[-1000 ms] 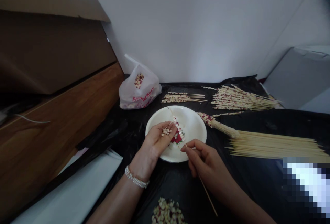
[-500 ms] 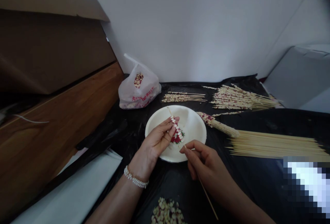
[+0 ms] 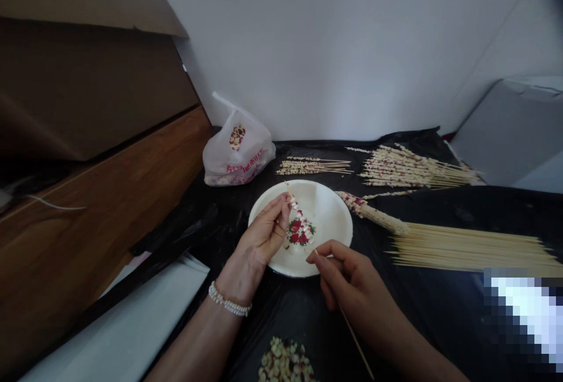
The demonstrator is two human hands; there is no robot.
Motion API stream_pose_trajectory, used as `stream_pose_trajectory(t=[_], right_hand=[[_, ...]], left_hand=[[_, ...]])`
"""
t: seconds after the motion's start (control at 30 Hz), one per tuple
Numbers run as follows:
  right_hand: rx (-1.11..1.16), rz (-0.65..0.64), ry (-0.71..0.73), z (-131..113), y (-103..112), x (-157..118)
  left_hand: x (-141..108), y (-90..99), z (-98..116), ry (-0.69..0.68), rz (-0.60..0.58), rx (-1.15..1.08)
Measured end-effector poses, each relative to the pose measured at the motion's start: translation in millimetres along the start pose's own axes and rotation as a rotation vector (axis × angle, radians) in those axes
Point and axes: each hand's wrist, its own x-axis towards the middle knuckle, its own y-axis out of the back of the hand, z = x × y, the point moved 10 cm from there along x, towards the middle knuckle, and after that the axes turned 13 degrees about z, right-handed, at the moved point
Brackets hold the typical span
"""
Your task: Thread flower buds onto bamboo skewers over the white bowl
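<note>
Left hand [image 3: 265, 230] and right hand [image 3: 345, 273] pinch one skewer [image 3: 301, 215] (bowl [image 3: 332, 217] beneath); plastic bag [image 3: 246, 153] beyond, loose kernels [image 3: 285, 363] nearer.

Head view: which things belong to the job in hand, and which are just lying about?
Seem part of the job:
- stick in the right hand
- bowl
- loose kernels
- bag
- cob
- bare sticks
- strung sticks

Probably just lying about:
- brown box
- white sheet
- cord
</note>
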Motion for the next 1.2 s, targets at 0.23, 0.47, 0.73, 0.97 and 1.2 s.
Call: stream_pose_trajectory(t=[0.23,0.47,0.73,0.97,1.2], right_hand=[[0.016,-0.021,0.008,-2,-3,-2],[0.014,-0.027,-0.002,-2,-3,-2],[0.024,-0.042,-0.01,0,-5,-2],[0.038,-0.101,-0.047,7,-14,-4],[0.053,-0.112,-0.066,10,-15,-4]], left_hand=[[-3,-3.3,13,-0.085,-0.025,0.065],[0,-1.0,12,-0.096,-0.039,0.139],[3,-1.5,14,-0.069,-0.039,0.094],[0,-3.5,23,-0.148,-0.028,0.094],[-5,-4.5,24,-0.174,-0.022,0.118]])
